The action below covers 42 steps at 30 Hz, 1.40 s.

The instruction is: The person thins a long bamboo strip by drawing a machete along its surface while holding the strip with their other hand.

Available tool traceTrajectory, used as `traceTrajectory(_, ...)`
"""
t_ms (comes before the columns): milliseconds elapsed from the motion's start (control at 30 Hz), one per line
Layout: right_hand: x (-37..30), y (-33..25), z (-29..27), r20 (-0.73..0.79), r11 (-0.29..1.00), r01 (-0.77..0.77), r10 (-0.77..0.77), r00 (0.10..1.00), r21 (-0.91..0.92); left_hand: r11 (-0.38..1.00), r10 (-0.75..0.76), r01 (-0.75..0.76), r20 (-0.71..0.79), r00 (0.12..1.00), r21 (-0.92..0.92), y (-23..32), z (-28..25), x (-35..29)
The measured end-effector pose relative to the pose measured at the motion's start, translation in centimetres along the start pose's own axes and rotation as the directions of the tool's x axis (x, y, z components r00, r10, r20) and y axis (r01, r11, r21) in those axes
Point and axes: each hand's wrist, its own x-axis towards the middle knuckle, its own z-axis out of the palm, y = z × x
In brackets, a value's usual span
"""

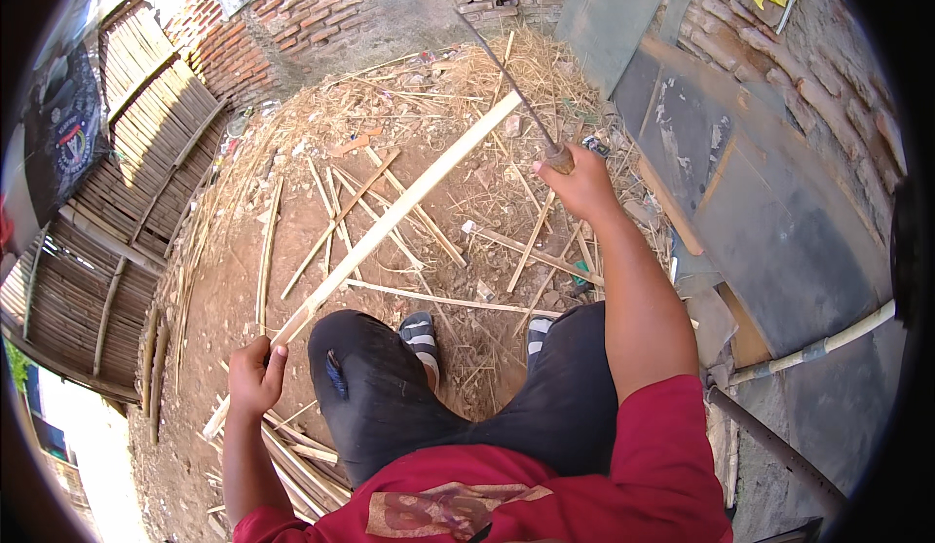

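A long, pale bamboo strip (pixel 407 204) slants away from me, from the lower left up to the middle right. My left hand (pixel 256 375) is closed around its near end, beside my left knee. In my right hand (pixel 584 185) is the wooden handle of a long knife (pixel 508 77). Its thin dark blade points away and to the left, seen nearly edge-on. The far end of the strip lies close to the blade; whether they touch, I cannot tell.
Cut strips (pixel 341 207) and straw litter the dirt ground ahead. A bundle of strips (pixel 302 465) lies by my left forearm. Dark boards (pixel 769 231) lean at the right. A brick wall (pixel 331 17) stands at the back, a bamboo panel (pixel 146 153) at the left.
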Motion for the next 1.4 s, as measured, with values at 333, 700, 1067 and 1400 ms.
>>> traceTrajectory(333,-1.1,-3.9,-0.8,0.230,0.934,0.254,-0.197,0.953,-0.251,0.975,0.116,-0.096,-0.092,0.989,0.202,3.0,-0.1,1.9)
traceTrajectory(700,-3.6,-8.0,1.8,0.278,0.869,0.475,-0.425,0.861,-0.142,0.934,0.129,-0.034,-0.248,0.960,0.355,5.4,-0.4,3.5)
traceTrajectory(1067,-3.8,-7.7,3.7,0.346,0.848,0.498,-0.418,0.840,-0.182,0.987,0.001,0.002,-0.020,1.000,0.159,6.3,0.6,3.5)
traceTrajectory(1400,-2.0,-5.3,2.7,0.215,0.963,0.222,-0.187,0.959,-0.153,0.990,-0.007,-0.003,0.072,0.997,0.144,6.4,1.8,2.9)
